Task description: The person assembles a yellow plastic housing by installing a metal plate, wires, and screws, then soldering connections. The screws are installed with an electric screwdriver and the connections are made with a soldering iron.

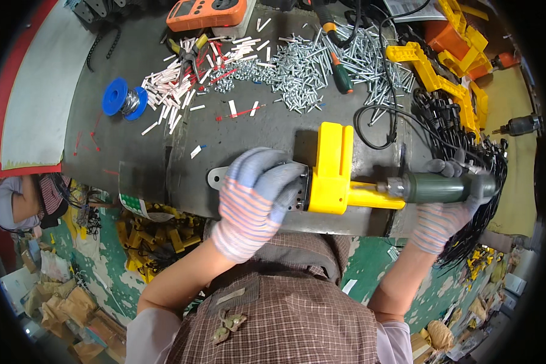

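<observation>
Both hands wear striped gloves. The left hand (255,197) is closed over a metal plate (217,178), with the fingers bent across it and close together; the round end of the plate, with one hole, comes out on the left. Just beside these fingers is the yellow part (330,176), at the front of the worktop (236,136), its tall block pointing away from the person. The right hand (452,200) is wrapped around a green power driver (440,187), which lies level and points left, to the yellow part. The tip of the driver is blurred, so I cannot tell whether it touches a screw.

Behind the hands, a pile of screws (300,73) is spread, with a screwdriver (341,76) lying on it. White strips (164,91) and a blue spool (114,96) are more to the left. Black cables (485,170) hang near the right hand.
</observation>
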{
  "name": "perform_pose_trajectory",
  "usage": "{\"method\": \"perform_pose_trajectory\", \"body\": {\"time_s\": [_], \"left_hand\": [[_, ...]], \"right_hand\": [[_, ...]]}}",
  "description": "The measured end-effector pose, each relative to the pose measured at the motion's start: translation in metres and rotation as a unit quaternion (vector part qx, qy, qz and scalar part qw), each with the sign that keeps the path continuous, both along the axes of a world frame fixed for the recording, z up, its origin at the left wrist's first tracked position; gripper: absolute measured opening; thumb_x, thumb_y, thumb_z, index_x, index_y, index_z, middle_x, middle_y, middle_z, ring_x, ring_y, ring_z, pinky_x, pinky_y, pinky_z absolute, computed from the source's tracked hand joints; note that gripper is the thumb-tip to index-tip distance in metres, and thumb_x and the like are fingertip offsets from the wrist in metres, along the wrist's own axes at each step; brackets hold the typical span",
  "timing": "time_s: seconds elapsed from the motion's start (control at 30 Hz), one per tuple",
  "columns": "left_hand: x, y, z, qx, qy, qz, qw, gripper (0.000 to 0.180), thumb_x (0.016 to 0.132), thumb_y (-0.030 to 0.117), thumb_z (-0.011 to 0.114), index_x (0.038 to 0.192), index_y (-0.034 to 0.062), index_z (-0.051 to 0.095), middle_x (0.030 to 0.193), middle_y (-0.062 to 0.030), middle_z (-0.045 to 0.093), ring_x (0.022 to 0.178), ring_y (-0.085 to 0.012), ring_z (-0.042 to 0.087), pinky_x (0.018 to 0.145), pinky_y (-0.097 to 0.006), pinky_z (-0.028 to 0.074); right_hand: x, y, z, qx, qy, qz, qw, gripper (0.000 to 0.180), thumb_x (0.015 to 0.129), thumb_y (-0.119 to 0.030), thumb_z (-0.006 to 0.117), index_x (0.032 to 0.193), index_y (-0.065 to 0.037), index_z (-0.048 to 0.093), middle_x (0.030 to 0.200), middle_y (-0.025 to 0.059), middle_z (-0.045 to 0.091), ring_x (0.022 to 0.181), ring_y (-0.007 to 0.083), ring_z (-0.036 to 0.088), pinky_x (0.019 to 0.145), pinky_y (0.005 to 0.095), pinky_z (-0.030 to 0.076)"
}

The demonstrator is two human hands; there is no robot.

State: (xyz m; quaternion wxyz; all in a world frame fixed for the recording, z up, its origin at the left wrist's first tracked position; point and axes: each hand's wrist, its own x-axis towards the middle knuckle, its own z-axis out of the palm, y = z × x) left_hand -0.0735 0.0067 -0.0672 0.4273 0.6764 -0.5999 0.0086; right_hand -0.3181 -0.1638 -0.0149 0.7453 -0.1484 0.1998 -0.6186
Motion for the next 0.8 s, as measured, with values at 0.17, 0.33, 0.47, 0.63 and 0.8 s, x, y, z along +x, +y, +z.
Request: {"method": "perform_pose_trajectory", "body": {"time_s": [0.17,0.33,0.47,0.63,0.8], "left_hand": [[0.023,0.023,0.010,0.135,-0.125,-0.076,0.980,0.060,0.071,0.052,0.068,0.120,0.0175,0.061,0.123,-0.0140,0.052,0.116,-0.0355,0.048,0.096,-0.052,0.041],[0.035,0.019,0.006,0.098,-0.156,-0.121,0.975,0.063,0.069,0.051,0.071,0.121,0.0168,0.062,0.119,-0.0152,0.055,0.108,-0.0352,0.054,0.091,-0.048,0.045],[0.049,0.030,0.036,0.136,0.012,-0.209,0.968,0.056,0.073,0.042,0.074,0.117,0.0105,0.061,0.109,-0.0164,0.059,0.090,-0.0351,0.062,0.080,-0.043,0.051],[0.061,0.012,0.060,0.371,0.310,-0.217,0.848,0.040,0.086,0.031,0.069,0.112,0.0029,0.059,0.091,-0.0152,0.064,0.083,-0.0315,0.065,0.074,-0.039,0.052],[0.064,0.007,0.014,0.244,-0.062,-0.128,0.959,0.039,0.078,0.017,0.069,0.113,0.0050,0.060,0.102,-0.0152,0.063,0.093,-0.0353,0.061,0.087,-0.044,0.049]], "right_hand": [[-0.016,-0.014,0.042,0.019,0.458,0.049,0.887,0.040,0.089,-0.027,0.065,0.115,0.000,0.053,0.088,0.0081,0.060,0.074,0.0208,0.061,0.073,0.0364,0.055],[-0.015,-0.031,-0.023,-0.308,0.824,0.096,0.465,0.070,0.079,-0.027,0.073,0.139,-0.006,0.043,0.119,0.0196,0.059,0.110,0.0320,0.058,0.094,0.0400,0.048],[-0.006,-0.020,0.008,-0.247,0.849,0.075,0.461,0.063,0.083,-0.030,0.070,0.135,-0.001,0.049,0.117,0.0200,0.060,0.103,0.0303,0.062,0.091,0.0371,0.049],[0.020,0.039,0.050,-0.206,0.511,0.229,0.802,0.032,0.094,-0.024,0.054,0.110,0.002,0.062,0.095,0.0118,0.064,0.079,0.0175,0.061,0.074,0.0287,0.051],[0.032,0.045,-0.024,-0.448,0.695,0.095,0.554,0.011,0.083,-0.006,0.068,0.094,-0.004,0.067,0.084,0.0122,0.065,0.075,0.0301,0.063,0.068,0.0372,0.050]]}}
